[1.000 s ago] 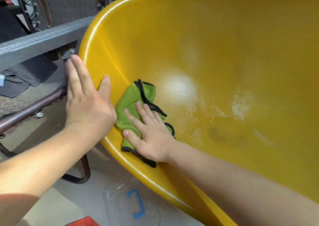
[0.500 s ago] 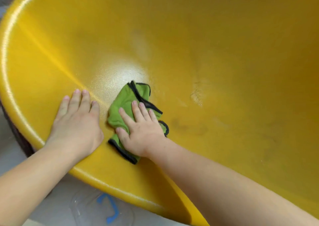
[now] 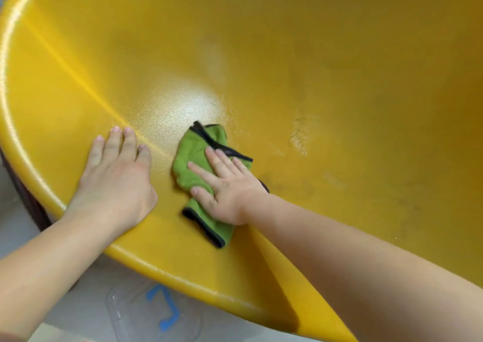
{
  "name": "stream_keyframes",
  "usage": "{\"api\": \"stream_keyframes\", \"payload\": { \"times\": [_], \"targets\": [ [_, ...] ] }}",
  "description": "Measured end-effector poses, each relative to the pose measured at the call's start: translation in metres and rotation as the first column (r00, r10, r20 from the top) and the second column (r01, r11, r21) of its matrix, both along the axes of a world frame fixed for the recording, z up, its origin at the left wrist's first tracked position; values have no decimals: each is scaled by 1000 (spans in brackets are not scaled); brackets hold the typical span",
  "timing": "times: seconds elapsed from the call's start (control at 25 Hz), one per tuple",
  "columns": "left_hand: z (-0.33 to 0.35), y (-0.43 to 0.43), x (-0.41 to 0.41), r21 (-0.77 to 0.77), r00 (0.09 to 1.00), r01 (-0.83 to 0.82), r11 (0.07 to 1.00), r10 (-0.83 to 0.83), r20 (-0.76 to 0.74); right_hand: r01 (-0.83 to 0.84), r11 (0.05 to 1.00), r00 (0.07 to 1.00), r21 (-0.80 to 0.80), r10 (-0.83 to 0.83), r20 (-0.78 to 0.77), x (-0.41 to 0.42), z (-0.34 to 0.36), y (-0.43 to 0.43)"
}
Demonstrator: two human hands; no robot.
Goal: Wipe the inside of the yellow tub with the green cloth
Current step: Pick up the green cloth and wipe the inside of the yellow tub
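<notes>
The big yellow tub (image 3: 313,67) fills most of the view, tilted toward me, its inside faintly smudged. A crumpled green cloth (image 3: 194,149) with black edging lies on the inner wall near the front rim. My right hand (image 3: 227,187) presses flat on the cloth, fingers spread over it. My left hand (image 3: 117,177) lies flat on the inner wall just left of the cloth, palm near the rim, holding nothing.
Below the tub's front rim a clear plastic lid (image 3: 154,313) with a blue handle lies on the pale floor (image 3: 15,226). A dark frame part (image 3: 28,198) shows under the left rim.
My left hand moved from the outer rim onto the tub's inner wall. The view swung over the tub, and my right hand with the cloth slid a little further in along the wall.
</notes>
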State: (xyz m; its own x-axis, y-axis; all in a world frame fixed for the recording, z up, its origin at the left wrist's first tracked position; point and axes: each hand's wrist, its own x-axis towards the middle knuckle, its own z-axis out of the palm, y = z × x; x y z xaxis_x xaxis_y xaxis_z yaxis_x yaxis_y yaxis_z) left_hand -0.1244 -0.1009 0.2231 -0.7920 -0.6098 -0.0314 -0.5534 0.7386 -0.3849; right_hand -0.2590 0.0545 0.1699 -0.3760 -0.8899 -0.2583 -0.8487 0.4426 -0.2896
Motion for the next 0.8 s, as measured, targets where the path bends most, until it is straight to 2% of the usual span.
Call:
{"api": "stream_keyframes", "payload": {
  "times": [0.08,0.16,0.36,0.48,0.56,0.68,0.8],
  "targets": [
    [1,1,-7,17,1000,-21,1000,20,15,134,991,991,28,-134,-23,-9,-5,-12],
    [3,5,-13,42,998,-49,998,47,48,145,988,989,42,-145,-19,7,-6,-5],
    [13,4,-11,56,997,-65,996,62,56,-141,986,987,86,133,92,41,26,78],
    [11,24,-12,103,999,15,995,-19,40,-175,973,984,151,177,-1,29,24,94],
    [4,52,-16,182,995,99,978,-102,9,-70,982,992,173,86,-88,13,15,86],
    [6,82,-28,272,992,125,954,-114,-56,183,953,969,243,-133,-207,-35,6,90],
    [12,94,-32,332,995,96,938,-94,-21,331,895,939,300,-278,-204,-45,2,113]
  ]
}}
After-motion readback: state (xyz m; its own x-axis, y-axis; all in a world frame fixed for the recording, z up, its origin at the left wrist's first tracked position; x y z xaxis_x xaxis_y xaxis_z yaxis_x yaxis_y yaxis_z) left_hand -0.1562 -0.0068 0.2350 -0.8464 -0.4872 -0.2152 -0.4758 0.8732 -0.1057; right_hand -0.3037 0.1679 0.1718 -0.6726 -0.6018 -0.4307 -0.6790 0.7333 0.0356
